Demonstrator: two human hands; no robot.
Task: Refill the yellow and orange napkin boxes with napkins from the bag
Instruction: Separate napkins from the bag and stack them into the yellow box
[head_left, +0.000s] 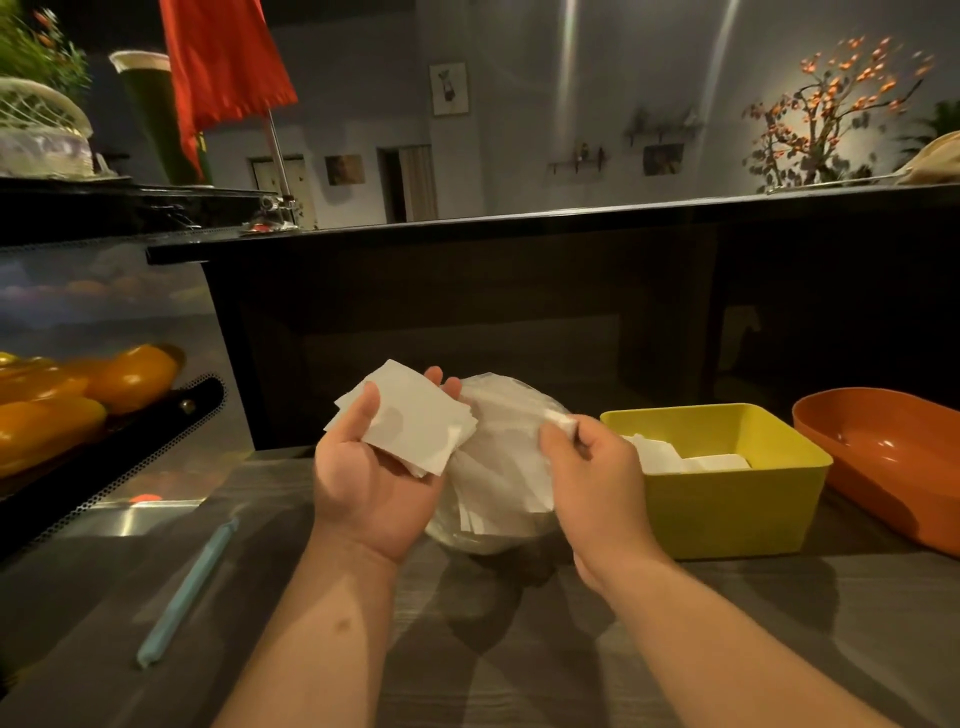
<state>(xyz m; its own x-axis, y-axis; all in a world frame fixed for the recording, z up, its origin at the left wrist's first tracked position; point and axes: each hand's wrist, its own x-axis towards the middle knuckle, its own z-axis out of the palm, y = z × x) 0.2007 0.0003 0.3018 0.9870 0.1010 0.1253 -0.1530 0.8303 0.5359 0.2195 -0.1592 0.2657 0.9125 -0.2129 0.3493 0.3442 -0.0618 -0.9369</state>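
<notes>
My left hand (371, 478) holds a small stack of white napkins (410, 418) palm up, thumb over the top. Just right of it stands a clear plastic bag (493, 467) full of white napkins on the wooden counter. My right hand (592, 467) pinches a bit of white napkin or bag edge at the bag's upper right side. The yellow box (737, 509) sits right of the bag with a few napkins lying in its bottom. The orange box (893, 457) is at the far right, partly cut off, with nothing visible inside.
A light blue pen (187, 587) lies on the counter at the left. A display case with yellow peppers (62, 400) stands at the far left. A dark raised bar ledge (519, 223) runs behind the work area.
</notes>
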